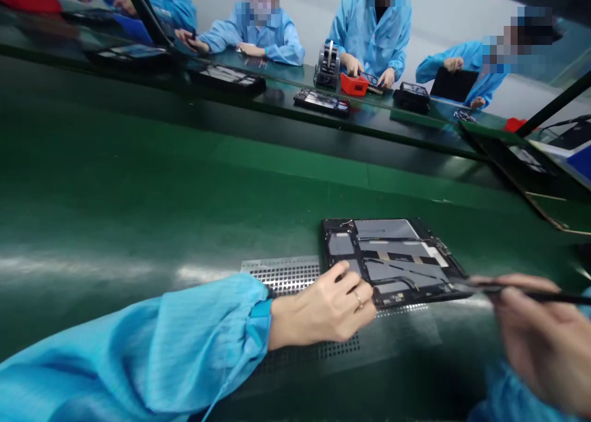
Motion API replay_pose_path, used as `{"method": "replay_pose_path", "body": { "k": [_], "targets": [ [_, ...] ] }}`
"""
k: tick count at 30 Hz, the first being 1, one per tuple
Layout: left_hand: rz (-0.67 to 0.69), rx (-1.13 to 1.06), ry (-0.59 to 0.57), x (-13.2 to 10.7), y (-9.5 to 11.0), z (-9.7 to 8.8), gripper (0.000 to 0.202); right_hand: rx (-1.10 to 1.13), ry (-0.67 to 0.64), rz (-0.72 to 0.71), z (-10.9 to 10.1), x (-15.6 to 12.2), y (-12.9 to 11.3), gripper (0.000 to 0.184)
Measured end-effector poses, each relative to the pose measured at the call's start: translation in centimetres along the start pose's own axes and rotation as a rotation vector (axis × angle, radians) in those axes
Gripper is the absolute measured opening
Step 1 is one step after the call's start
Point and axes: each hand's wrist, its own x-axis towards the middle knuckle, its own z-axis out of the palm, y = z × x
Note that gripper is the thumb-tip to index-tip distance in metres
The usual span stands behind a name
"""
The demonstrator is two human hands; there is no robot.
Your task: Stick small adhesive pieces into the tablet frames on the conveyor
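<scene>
An opened tablet [401,252] lies on the green table, its grey battery cells and black strips facing up. My left hand [327,302] is curled at its near left corner, with the fingers closed on the edge and the fingertips partly hidden. A ring shows on one finger. Blurred by motion, my right hand [540,329] is closed around dark tweezers [480,288], whose tips reach the tablet's near right part. Under the tablet and my left hand lies a clear sheet with rows of small dark squares [290,277].
Across the table, several co-workers in blue smocks sit or stand by a raised dark ledge [277,105]. Opened devices [322,101], a tape dispenser [327,64] and a red bin [354,84] stand there. A dark slanted panel [521,163] is at the right.
</scene>
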Motion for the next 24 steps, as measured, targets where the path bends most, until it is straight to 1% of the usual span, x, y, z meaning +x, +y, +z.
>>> {"method": "replay_pose_path", "body": {
  "k": [1,2,3,4,6,8,11,17,24],
  "targets": [
    [0.010,-0.015,0.007,-0.3,0.3,0.6,0.026,-0.087,-0.099,0.018,0.3,-1.9,0.7,0.021],
    [0.019,-0.028,0.014,-0.6,0.6,1.2,0.025,-0.158,-0.229,0.043,0.6,-3.6,1.6,0.019],
    [0.023,-0.035,0.022,-0.9,0.8,1.6,0.024,-0.218,-0.328,0.100,1.0,-5.2,2.5,0.017],
    [0.024,-0.040,0.030,-1.1,0.9,2.0,0.023,-0.256,-0.367,0.183,1.4,-6.4,3.4,0.016],
    [0.020,-0.045,0.039,-1.5,1.1,2.3,0.022,-0.252,-0.346,0.335,2.2,-8.1,4.7,0.014],
    [0.013,-0.048,0.038,-1.6,1.1,2.4,0.022,-0.211,-0.301,0.412,2.8,-8.6,5.4,0.013],
    [0.009,-0.052,0.037,-1.7,1.2,2.4,0.022,-0.181,-0.291,0.424,3.1,-8.6,5.7,0.013],
    [0.008,-0.053,0.048,-1.8,1.2,2.5,0.021,-0.195,-0.276,0.405,2.9,-8.6,5.8,0.008],
    [0.003,-0.052,0.053,-1.7,1.3,2.4,0.020,-0.216,-0.303,0.425,2.1,-8.0,6.9,0.014]
  ]
}}
